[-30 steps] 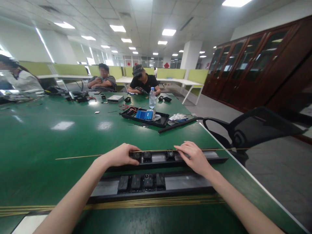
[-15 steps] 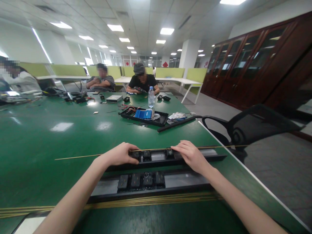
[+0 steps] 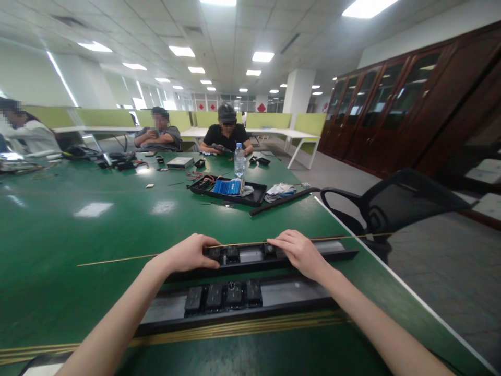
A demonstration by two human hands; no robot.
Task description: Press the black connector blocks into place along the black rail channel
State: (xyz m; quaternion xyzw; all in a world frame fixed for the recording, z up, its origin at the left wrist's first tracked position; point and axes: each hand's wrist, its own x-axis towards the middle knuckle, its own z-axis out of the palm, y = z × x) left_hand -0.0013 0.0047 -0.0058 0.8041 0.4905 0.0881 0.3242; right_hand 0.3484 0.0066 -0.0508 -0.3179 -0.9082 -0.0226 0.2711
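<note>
While both hands reach out over the table (image 3: 117, 305), the thin rod (image 3: 117, 259) lies right at their fingertips, its long axis running left to right, roughly along the far channel (image 3: 250, 265). Neither hand is clearly nearer to it: the left hand (image 3: 188, 252) is curled over the channel's left part, thumb on the near side and fingers on the far side beside the rod, while the right hand (image 3: 299, 253) has its fingertips on the rod further along. Whether either one truly pinches it, I cannot tell (the undersides of the fingers are hidden). The rod's left end sticks out past the left wrist; its right end passes beyond the table edge, before the mesh chair (image 3: 410, 203).

Dark blocks sit inside the far channel, between the hands. Nearer the body lies the near channel (image 3: 293, 291), with a row of four black blocks (image 3: 214, 296), and closer again a bundle of rods (image 3: 219, 330). The table is green and glossy. Across it stand a black tray (image 3: 256, 196) and a bottle (image 3: 239, 163); co-workers sit beyond, and dark wooden cabinets (image 3: 376, 107) line the right wall.
</note>
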